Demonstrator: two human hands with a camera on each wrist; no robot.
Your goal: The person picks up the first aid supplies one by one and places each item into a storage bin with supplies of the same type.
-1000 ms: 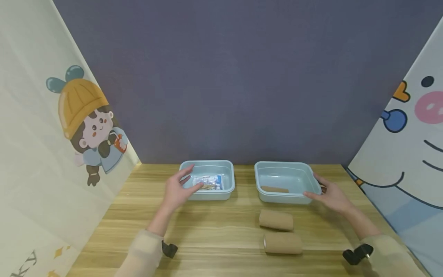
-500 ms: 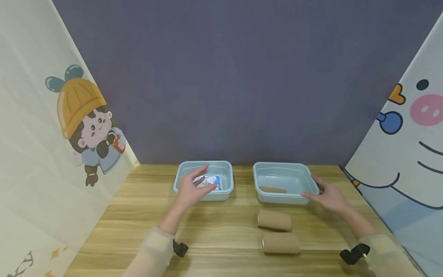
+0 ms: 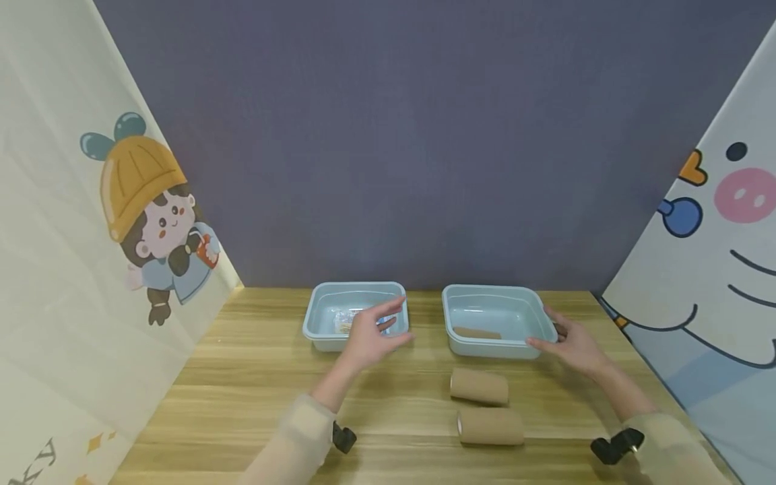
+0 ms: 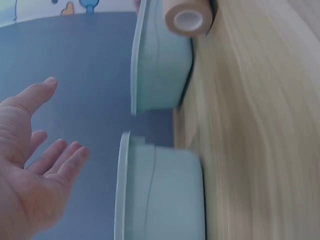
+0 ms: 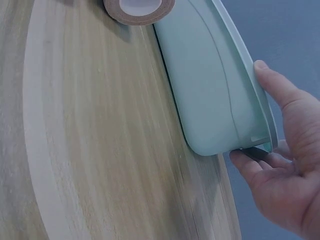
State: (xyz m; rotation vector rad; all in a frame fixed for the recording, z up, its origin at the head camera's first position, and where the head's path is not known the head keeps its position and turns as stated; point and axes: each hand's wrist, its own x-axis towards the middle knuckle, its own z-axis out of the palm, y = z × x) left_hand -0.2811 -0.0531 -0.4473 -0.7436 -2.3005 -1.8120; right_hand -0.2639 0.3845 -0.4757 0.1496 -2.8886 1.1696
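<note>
My left hand hovers at the front right of the left light-blue plastic bin, thumb and fingers spread, holding nothing. Behind it in that bin lies a clear and blue packet with thin tan sticks, partly hidden by the hand. My right hand grips the right end of a second light-blue bin. In the right wrist view, the thumb lies on this bin's rim and the fingers are beneath it at the end wall. A flat-looking brown piece shows inside, low along the front wall.
Two brown rolls with pale cores lie on the wood-grain table before the right bin, one nearer roll slightly larger in view. A dark panel stands behind the bins, with cartoon-printed white panels at both sides.
My left hand has moved right across the left bin, from its left front to its right front corner, still empty. My right hand has kept its grip on the right bin.
</note>
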